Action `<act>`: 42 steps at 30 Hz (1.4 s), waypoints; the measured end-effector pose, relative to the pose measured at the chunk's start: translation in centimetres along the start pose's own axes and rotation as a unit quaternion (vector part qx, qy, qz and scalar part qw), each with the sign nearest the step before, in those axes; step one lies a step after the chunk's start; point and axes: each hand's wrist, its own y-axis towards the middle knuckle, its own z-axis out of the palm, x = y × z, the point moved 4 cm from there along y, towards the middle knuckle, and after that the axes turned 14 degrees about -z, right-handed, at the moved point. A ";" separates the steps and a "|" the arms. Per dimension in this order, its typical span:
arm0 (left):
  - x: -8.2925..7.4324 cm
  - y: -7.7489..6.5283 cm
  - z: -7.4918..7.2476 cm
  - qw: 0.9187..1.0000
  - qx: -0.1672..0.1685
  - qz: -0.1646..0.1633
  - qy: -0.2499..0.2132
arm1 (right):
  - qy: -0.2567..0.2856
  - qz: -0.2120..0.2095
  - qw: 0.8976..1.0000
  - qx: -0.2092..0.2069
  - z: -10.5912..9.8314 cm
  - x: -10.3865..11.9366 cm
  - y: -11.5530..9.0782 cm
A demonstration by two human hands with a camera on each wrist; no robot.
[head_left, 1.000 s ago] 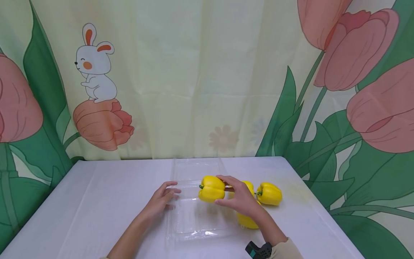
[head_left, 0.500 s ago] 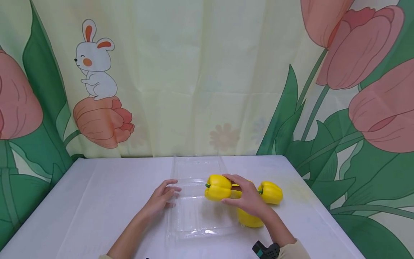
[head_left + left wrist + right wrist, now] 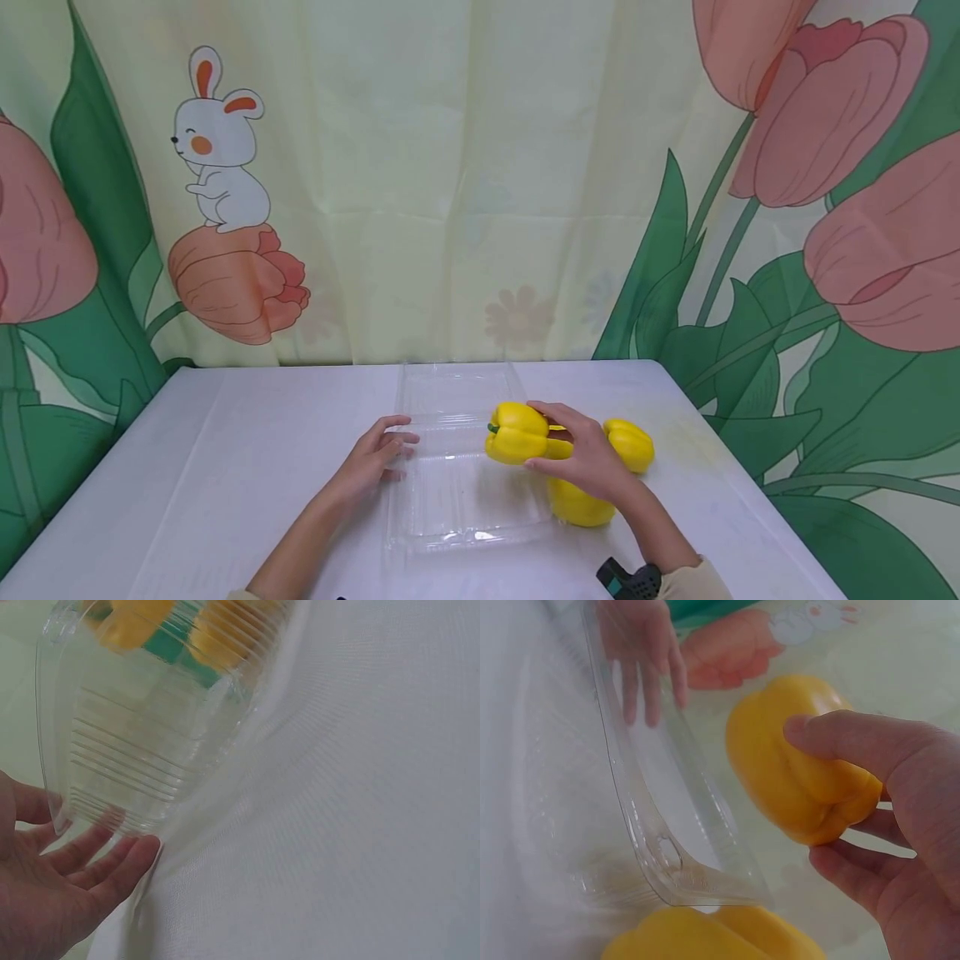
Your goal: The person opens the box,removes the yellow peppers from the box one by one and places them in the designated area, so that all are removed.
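Observation:
A yellow bell pepper (image 3: 516, 433), its green stem facing left, is held between thumb and fingers of my right hand (image 3: 592, 462). In the right wrist view this pepper (image 3: 799, 761) hangs beside the container's rim. A clear plastic clamshell container (image 3: 442, 500) lies unfolded on the table, its lid half (image 3: 459, 387) toward the back. At its left side, my left hand (image 3: 367, 458) rests with loosely spread fingers. The left wrist view shows these fingertips touching the ribbed wall of the container (image 3: 127, 761), not curled round it.
Right of the container sit more yellow bell peppers, one in front (image 3: 581, 505), one at far right (image 3: 632, 446) and one partly hidden behind my right hand. The white-covered table (image 3: 247, 442) ends at a printed curtain (image 3: 390, 183).
My right hand has moved a little to the right, carrying the bell pepper from above the container's middle toward its right side. The left hand has stayed in place.

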 end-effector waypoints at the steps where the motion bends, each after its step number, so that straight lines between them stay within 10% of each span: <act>1: 0.0 0.0 0.0 1.000 0.000 0.001 0.000 | -0.003 -0.001 1.000 0.000 -0.1 0.0 0.0; 42: 0.2 0.2 -0.1 1.000 0.008 0.001 0.000 | -0.027 0.007 1.000 -0.010 -2.5 -0.9 -2.2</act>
